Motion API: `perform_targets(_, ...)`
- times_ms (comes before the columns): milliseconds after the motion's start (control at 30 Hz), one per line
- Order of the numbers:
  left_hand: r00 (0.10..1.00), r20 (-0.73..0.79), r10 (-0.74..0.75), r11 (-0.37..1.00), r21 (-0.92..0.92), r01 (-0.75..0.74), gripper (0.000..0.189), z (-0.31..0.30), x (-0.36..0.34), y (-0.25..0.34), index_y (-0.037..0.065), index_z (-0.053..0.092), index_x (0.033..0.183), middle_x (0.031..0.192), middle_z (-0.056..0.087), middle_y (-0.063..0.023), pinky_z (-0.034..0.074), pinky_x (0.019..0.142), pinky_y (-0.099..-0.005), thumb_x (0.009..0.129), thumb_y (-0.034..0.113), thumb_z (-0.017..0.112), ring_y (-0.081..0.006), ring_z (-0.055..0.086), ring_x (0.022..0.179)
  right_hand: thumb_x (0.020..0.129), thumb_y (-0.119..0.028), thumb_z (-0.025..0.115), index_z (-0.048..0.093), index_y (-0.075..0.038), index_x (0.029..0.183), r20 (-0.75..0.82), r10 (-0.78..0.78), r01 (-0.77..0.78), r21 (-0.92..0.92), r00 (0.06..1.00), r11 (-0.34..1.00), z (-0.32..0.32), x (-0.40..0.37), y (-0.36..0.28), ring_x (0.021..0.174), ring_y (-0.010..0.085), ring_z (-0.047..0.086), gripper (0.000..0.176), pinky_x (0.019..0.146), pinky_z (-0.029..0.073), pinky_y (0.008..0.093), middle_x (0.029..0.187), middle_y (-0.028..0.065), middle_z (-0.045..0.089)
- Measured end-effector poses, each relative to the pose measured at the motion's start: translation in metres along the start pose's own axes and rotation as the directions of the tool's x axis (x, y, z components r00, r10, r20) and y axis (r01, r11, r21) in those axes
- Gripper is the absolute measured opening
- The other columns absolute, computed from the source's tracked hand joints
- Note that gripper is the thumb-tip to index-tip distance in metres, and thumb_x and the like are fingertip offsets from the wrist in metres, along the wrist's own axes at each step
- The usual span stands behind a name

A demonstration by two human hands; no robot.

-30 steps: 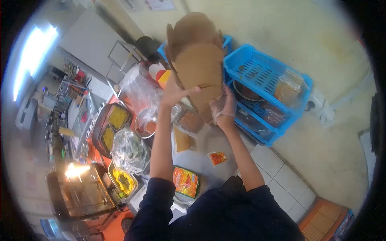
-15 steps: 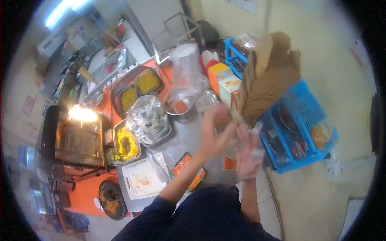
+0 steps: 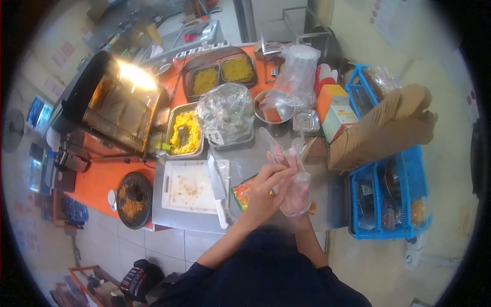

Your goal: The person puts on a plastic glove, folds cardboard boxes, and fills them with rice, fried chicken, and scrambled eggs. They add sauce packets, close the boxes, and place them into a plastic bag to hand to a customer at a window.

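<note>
My right hand [image 3: 293, 197] wears a loose clear plastic glove [image 3: 298, 166], its fingers apart and pointing up, holding nothing. My bare left hand [image 3: 267, 193] reaches across it, the fingertips closed on the glove near my right fingers. Below and left of my hands, a colourful packet [image 3: 242, 192] lies on the metal counter, partly hidden by my left hand. Small orange bits show beside my right wrist, mostly covered by it. Just beyond my hands, a brown item [image 3: 316, 149] rests by the cardboard.
A knife [image 3: 216, 179] lies on the white cutting board [image 3: 174, 174]. Behind stand a tray of yellow food [image 3: 185, 133], a plastic-wrapped bundle [image 3: 225, 112] and a metal bowl [image 3: 276, 118]. Brown cardboard [image 3: 378, 128] and blue baskets [image 3: 388, 199] are on the right; a stone mortar [image 3: 134, 199] sits left.
My view has turned, so the counter sits lower and further right. My left hand has come down from its raised, blurred position onto the gloved right hand.
</note>
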State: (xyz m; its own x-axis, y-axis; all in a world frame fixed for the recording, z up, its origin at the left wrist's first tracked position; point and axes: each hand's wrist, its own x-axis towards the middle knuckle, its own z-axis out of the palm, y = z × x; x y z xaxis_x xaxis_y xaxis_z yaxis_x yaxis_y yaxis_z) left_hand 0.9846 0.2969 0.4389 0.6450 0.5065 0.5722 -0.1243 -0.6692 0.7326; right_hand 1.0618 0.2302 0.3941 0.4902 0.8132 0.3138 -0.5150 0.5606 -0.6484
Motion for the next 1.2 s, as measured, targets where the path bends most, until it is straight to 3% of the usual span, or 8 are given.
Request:
perform_targets(133,0.996,-0.092,0.006,0.999,0.035,-0.003,0.032,-0.004,-0.002,-0.004,0.003,0.071,0.109,0.102,0.067,-0.0119,0.052,0.080,-0.0337,0.077,-0.001,0.076,-0.0247,0.065,0.092,0.083,-0.072,0.061,0.007,-0.012,0.160,-0.041,0.023,-0.022,0.037,0.999,0.999,0.015,0.004,0.007,0.150,0.0367,0.020,0.112,0.122,0.017,0.0498,0.164,0.0185,0.016)
perform_targets(233,0.941,-0.332,-0.070,0.998,-0.019,0.067,0.028,-0.016,0.012,0.007,0.003,0.072,0.105,0.102,0.067,-0.0105,0.052,0.077,-0.0341,0.078,-0.002,0.075,-0.0245,0.064,0.089,0.083,-0.068,0.065,0.009,-0.013,0.160,-0.010,0.057,-0.056,0.070,0.998,0.996,0.018,0.002,0.009,0.149,0.0371,0.022,0.111,0.121,0.019,0.0508,0.162,0.0186,0.019)
perform_targets(333,0.978,-0.196,0.072,0.994,0.090,-0.055,0.023,-0.038,0.023,-0.010,0.002,0.070,0.101,0.102,0.067,-0.0112,0.052,0.075,-0.0337,0.079,-0.003,0.074,-0.0244,0.063,0.087,0.083,-0.064,0.068,0.012,-0.015,0.160,0.019,0.086,-0.087,0.069,0.996,0.994,0.011,-0.008,0.018,0.148,0.0376,0.024,0.106,0.120,0.023,0.0508,0.162,0.0187,0.020)
perform_targets(633,0.990,-0.098,0.102,0.993,0.062,-0.096,0.023,-0.051,0.015,-0.024,0.001,0.068,0.102,0.100,0.065,-0.0133,0.052,0.073,-0.0334,0.080,-0.006,0.072,-0.0265,0.064,0.086,0.082,-0.057,0.073,0.013,-0.014,0.159,-0.077,0.115,-0.108,0.090,0.990,0.990,0.019,-0.003,0.022,0.145,0.0341,0.031,0.106,0.119,0.026,0.0464,0.158,0.0172,0.028)
perform_targets(700,0.992,-0.124,-0.008,1.000,-0.020,0.005,0.022,-0.050,0.013,-0.022,0.001,0.067,0.100,0.100,0.065,-0.0138,0.052,0.074,-0.0343,0.080,-0.006,0.072,-0.0276,0.064,0.087,0.083,-0.057,0.073,0.013,-0.015,0.159,-0.054,0.090,-0.085,0.096,0.994,0.992,0.026,-0.004,0.024,0.144,0.0324,0.032,0.106,0.119,0.027,0.0449,0.158,0.0171,0.029)
perform_targets(933,0.991,-0.037,0.130,0.988,0.092,-0.126,0.018,-0.050,0.004,-0.031,0.001,0.066,0.100,0.102,0.064,-0.0124,0.053,0.075,-0.0366,0.083,-0.002,0.071,-0.0308,0.062,0.091,0.086,-0.074,0.055,0.005,-0.015,0.161,-0.126,0.117,-0.121,-0.024,0.985,0.992,0.029,0.008,0.028,0.145,0.0309,0.033,0.107,0.119,0.028,0.0456,0.163,0.0153,0.021)
perform_targets(1100,0.988,-0.148,-0.040,0.998,-0.046,0.033,0.031,-0.071,0.021,-0.021,0.000,0.067,0.112,0.110,0.066,-0.0134,0.051,0.079,-0.0334,0.081,-0.001,0.074,-0.0244,0.064,0.096,0.091,-0.076,0.044,0.012,-0.007,0.159,0.184,0.177,-0.149,-0.155,0.967,0.977,0.005,0.000,0.024,0.143,0.0305,0.035,0.102,0.119,0.026,0.0437,0.164,0.0150,0.020)
perform_targets(1200,0.992,-0.035,-0.124,0.976,-0.182,0.116,0.028,-0.089,0.020,-0.027,0.002,0.072,0.109,0.101,0.070,-0.0109,0.051,0.075,-0.0293,0.081,0.000,0.076,-0.0174,0.065,0.088,0.093,-0.077,0.032,0.020,-0.002,0.157,0.097,0.254,-0.201,-0.378,0.962,0.904,-0.011,-0.016,0.035,0.143,0.0286,0.035,0.100,0.117,0.027,0.0416,0.162,0.0147,0.024)
